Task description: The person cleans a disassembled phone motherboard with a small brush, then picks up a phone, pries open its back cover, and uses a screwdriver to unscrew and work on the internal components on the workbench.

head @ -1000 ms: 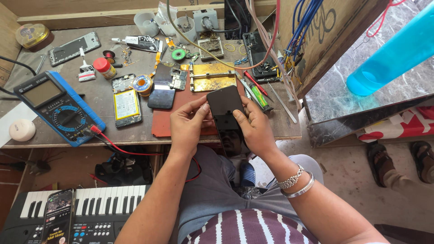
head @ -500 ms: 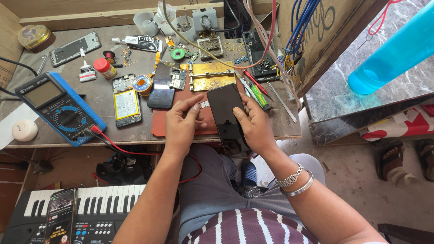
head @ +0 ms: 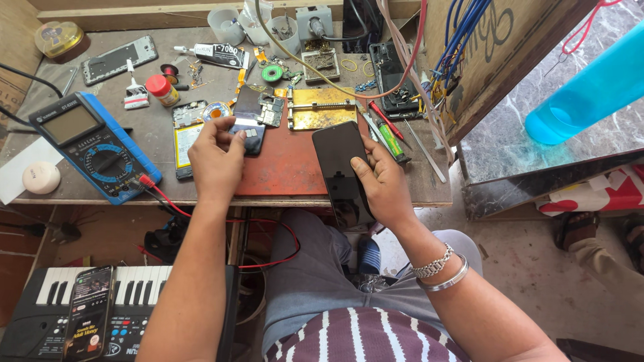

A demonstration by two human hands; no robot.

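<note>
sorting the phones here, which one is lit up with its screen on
The phone resting on the keyboard at lower left: its screen glows with pictures. The phone in the right hand is dark, and those on the bench lie opened up.

Keyboard (head: 40, 295) cut off; sandalled foot (head: 570, 231) half hidden.

The left hand (head: 216, 155) has let go of the black glossy smartphone (head: 343, 171) and moved away to the left, its fingertips now on a small dark phone part (head: 249, 137) at the far-left corner of the rust-red work mat (head: 288, 167). The right hand (head: 382, 184) alone now holds the phone, at the mat's right edge.
</note>
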